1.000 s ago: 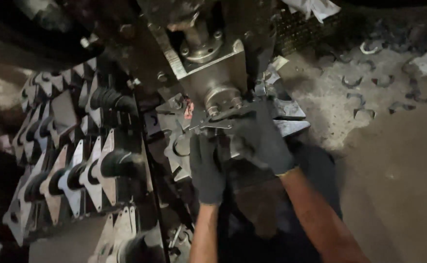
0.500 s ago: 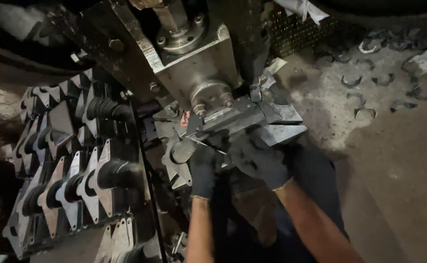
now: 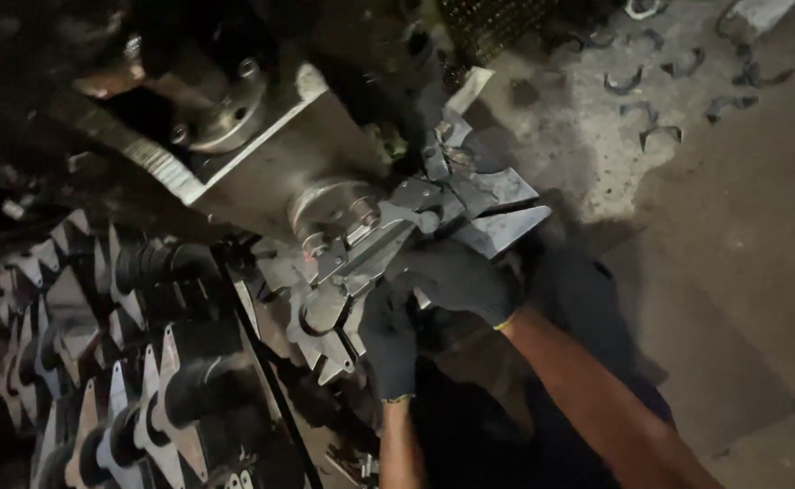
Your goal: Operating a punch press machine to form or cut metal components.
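Both my hands wear dark gloves under a heavy metal press machine (image 3: 261, 136). My left hand (image 3: 388, 340) grips the lower end of a flat grey metal piece (image 3: 366, 258) lying on the die beneath the round ram (image 3: 329, 204). My right hand (image 3: 456, 276) is closed over the same piece from the right side. Below the die lies a pile of flat cut blanks (image 3: 320, 335) with round notches. Pointed metal plates (image 3: 497, 213) stick out just behind my right hand.
Rows of pointed cut metal blanks (image 3: 98, 398) hang stacked on dark rods (image 3: 198, 394) at the lower left. Curved metal scraps (image 3: 660, 100) lie scattered on the dusty concrete floor at the upper right. A mesh grate (image 3: 492, 18) sits at the top.
The view has swung closer and tilted. Both hands have stayed on the metal piece at the die, shifting slightly right and down in the picture.
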